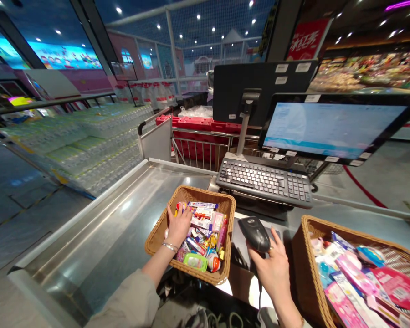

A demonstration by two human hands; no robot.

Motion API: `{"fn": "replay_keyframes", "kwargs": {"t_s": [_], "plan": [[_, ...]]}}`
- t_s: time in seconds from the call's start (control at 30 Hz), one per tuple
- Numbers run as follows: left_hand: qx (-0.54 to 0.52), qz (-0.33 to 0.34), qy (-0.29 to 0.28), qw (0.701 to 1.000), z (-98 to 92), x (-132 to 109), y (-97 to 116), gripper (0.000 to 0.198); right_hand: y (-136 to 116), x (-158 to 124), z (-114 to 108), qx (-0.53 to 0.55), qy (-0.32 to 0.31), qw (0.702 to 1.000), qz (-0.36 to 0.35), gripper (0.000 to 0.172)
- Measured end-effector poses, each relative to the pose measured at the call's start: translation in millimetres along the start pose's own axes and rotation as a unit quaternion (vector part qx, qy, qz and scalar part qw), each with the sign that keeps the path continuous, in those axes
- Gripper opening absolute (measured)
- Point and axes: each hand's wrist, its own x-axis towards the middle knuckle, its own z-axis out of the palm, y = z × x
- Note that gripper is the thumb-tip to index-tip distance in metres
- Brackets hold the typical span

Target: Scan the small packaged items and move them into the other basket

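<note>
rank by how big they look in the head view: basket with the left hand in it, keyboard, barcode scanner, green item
Largest to smallest:
1. basket around the left hand
2. keyboard
3. barcode scanner
4. green item in that basket

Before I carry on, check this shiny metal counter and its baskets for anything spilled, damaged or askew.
Nothing stands out as spilled or damaged. The brown woven basket under the left hand and the brown woven basket at far right both stand upright, small colourful packages jumbled inside.
</note>
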Motion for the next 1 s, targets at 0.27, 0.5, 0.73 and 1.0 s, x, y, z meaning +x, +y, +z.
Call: {"fn": "replay_keyframes", "kwargs": {"t_s": [0.27,0.5,0.73,1.0], "plan": [[-0.007,0.054,-0.031,0.998,-1.8,6.7,-5.1,0.033,-1.4,-2.1,-3.3,-0.001,0.005,1.0,0.011,0.034],[0.002,0.131,-0.054,0.99,2.4,19.8,-13.4,0.039,-0.8,-3.7,-5.9,-0.002,0.001,1.0,0.006,0.033],[-0.026,0.138,-0.058,0.988,10.7,20.0,-16.7,0.023,1.1,-2.4,-7.2,-0.008,-0.004,1.0,0.012,0.032],[-0.057,0.101,-0.061,0.991,2.7,15.2,-18.0,0.021,-6.0,-1.3,-4.7,-0.011,-0.019,1.0,-0.009,0.029]]}}
